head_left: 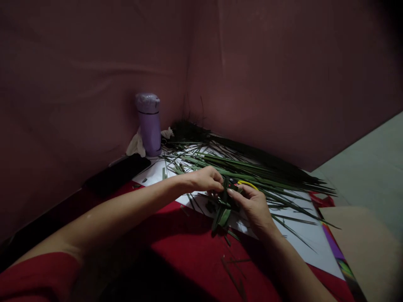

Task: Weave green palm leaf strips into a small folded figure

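Between my two hands is a small piece woven from green leaf strips (224, 212), with broad loose ends hanging down toward me. My left hand (209, 180) pinches its upper left side, the fingers curled closed. From the right, my right hand (253, 205) grips it with thumb and fingertips. Just behind the fingers, a yellow handle loop (248, 183) shows, partly hidden by my right hand; its tool cannot be made out. A pile of long green leaf strips (252, 165) lies behind and to the right of my hands.
A purple bottle (150, 130) stands at the back left, near a dark flat object (118, 174). White paper (299, 243) covers part of a red cloth (189, 243) strewn with leaf scraps. Pink walls (267, 75) rise close behind. A tan board (362, 243) lies at right.
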### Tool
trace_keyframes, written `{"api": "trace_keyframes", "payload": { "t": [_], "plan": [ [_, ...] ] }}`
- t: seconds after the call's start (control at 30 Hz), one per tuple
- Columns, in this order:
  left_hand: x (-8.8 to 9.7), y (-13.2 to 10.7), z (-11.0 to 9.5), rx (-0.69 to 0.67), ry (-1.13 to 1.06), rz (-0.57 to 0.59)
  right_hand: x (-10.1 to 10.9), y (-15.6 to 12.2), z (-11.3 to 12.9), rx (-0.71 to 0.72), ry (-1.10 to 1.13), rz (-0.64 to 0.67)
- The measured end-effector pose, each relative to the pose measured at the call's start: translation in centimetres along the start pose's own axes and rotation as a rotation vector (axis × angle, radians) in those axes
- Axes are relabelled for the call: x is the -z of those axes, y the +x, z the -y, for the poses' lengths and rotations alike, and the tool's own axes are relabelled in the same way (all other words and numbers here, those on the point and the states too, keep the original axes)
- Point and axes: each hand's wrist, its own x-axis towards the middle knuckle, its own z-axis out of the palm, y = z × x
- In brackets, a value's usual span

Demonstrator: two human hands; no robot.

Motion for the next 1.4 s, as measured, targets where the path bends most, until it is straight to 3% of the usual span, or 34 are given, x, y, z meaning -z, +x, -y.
{"api": "trace_keyframes", "payload": {
  "t": [0.17,0.33,0.43,0.53,0.8,1.0,1.17,1.4],
  "plan": [
    [-0.2,1.2,-1.0,-0.024,0.23,0.0,0.4,0.0,-0.2,0.018,0.006,-0.108],
    [-2.1,1.8,-0.3,-0.067,0.607,-0.28,0.4,0.1,-1.2,0.139,-0.186,-0.237],
    [-3.3,1.5,0.8,-0.068,0.618,-0.409,0.4,0.0,-1.6,0.149,-0.219,-0.253],
    [-3.7,1.1,1.4,-0.094,0.592,-0.46,0.3,-0.1,-1.6,0.155,-0.21,-0.265],
    [-3.2,0.7,1.0,-0.136,0.505,-0.421,0.3,0.1,-1.3,0.114,-0.162,-0.199],
    [-2.5,0.8,0.9,-0.071,0.16,-0.26,0.5,0.0,-0.8,0.052,-0.022,-0.185],
    [-2.0,1.0,1.1,-0.069,0.037,-0.203,0.5,0.1,-1.3,0.035,0.062,-0.181],
    [-2.2,1.0,1.5,-0.095,0.105,-0.289,0.2,-0.1,-1.4,0.068,0.024,-0.171]
  ]
}}
